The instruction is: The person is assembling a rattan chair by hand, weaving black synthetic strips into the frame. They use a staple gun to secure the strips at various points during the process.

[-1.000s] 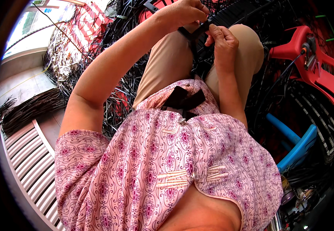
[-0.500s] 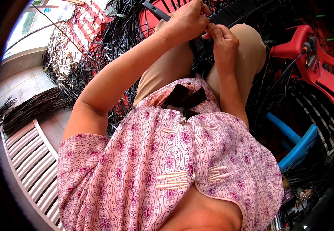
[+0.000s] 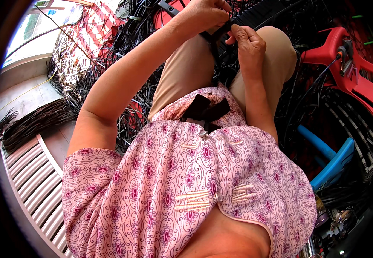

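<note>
Above my knees, my left hand (image 3: pixel 204 17) is closed, its fingers curled at the top of the view; what they hold is hidden. Lower and to the right, my right hand (image 3: pixel 251 43) pinches thumb and forefinger together beside a black frame edge (image 3: pixel 215 32). Anything inside that pinch is too small to make out. A dark panel of parallel black strips (image 3: pixel 259 16) lies past the right hand, between and beyond my knees. Near my left wrist a flat black bar (image 3: pixel 168 7) juts out.
Tangled black strips (image 3: pixel 139 38) heap up at left. A red plastic chair (image 3: pixel 354 73) with small tools on it stands at right, above a blue plastic piece (image 3: pixel 334 165). A bundle of dark strips (image 3: pixel 40 122) lies by a white slatted panel (image 3: pixel 36 172).
My left hand has moved up and left, away from the right hand, uncovering the black frame edge. The right hand has hardly moved and still pinches.
</note>
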Motion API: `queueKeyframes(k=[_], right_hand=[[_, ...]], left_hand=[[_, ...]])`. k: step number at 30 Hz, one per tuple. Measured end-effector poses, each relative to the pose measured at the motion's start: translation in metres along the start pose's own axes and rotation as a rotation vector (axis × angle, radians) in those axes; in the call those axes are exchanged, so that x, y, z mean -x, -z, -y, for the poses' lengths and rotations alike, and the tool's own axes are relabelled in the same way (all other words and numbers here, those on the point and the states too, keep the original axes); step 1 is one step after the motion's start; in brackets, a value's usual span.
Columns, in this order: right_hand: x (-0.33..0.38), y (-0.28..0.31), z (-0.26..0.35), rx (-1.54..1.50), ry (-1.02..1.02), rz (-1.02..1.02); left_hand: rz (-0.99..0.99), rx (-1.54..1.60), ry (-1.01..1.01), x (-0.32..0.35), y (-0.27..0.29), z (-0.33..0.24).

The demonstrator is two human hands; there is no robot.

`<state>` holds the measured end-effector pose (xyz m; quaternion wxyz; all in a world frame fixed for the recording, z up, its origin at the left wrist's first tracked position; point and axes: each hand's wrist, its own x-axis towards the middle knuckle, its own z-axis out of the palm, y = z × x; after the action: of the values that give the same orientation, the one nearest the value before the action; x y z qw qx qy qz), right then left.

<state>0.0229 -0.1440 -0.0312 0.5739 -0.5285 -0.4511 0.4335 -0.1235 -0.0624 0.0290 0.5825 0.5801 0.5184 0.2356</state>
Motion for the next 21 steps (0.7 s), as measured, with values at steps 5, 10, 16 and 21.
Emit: queueKeyframes(k=[5, 10, 16, 21], right_hand=[[0.001, -0.001, 0.003, -0.002, -0.021, 0.003], [0.000, -0.001, -0.005, -0.065, -0.008, -0.006], [0.000, -0.002, -0.003, -0.063, -0.019, -0.008], [-0.001, -0.003, -0.006, -0.069, -0.024, -0.006]], left_hand=[[0.081, 0.007, 0.062, -0.004, 0.009, -0.006], [0.155, 0.072, 0.064, -0.010, 0.014, -0.001], [0.314, 0.089, 0.046, -0.015, 0.021, -0.005], [0.405, 0.113, 0.030, -0.023, 0.025, 0.003]])
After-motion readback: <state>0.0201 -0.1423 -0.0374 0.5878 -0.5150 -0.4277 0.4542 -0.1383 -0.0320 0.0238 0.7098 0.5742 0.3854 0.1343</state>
